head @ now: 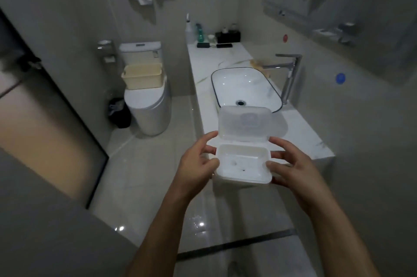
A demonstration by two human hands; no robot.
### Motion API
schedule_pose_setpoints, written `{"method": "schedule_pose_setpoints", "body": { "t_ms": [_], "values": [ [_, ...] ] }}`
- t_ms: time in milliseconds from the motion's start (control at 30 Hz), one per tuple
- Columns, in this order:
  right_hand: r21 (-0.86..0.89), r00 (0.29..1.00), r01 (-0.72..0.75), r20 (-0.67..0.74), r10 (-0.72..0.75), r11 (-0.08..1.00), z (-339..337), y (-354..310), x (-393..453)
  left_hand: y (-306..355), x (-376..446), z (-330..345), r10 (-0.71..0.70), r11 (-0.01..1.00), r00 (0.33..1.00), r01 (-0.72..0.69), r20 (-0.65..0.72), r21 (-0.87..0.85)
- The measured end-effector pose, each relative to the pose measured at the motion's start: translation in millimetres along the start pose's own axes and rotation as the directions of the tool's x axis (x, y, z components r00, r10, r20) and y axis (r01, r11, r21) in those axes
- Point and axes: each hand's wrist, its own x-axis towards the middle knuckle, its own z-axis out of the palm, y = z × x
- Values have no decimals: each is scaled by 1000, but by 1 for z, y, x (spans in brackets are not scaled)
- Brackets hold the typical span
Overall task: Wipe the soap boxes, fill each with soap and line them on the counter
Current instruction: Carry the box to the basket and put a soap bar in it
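Two hands hold a white soap box (243,165) in mid-air in front of the marble bench (300,139), its translucent lid (244,123) hinged open and standing up at the far side; the left hand (196,163) pinches the box's left edge between thumb and fingers while the right hand (291,168) grips its right edge the same way. Beyond the box, an oval sink (228,87) with a chrome tap (288,73) sits on the bench, bottles (194,32) stand at the bench's far end, and a cream basket (143,76) rests on the toilet (151,109).
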Motion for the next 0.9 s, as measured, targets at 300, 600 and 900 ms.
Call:
{"method": "schedule_pose_setpoints", "body": {
  "t_ms": [300,600,900],
  "values": [
    [-73,954,-14,298,35,997,65,-16,125,-15,55,-55,-97,991,957,117,-271,57],
    [-138,895,-10,441,70,990,111,-18,196,-40,95,-79,-150,984,902,175,-404,26],
    [-108,912,-23,404,65,994,176,-10,266,-80,173,-141,-191,977,913,212,-361,19]
  ]
}}
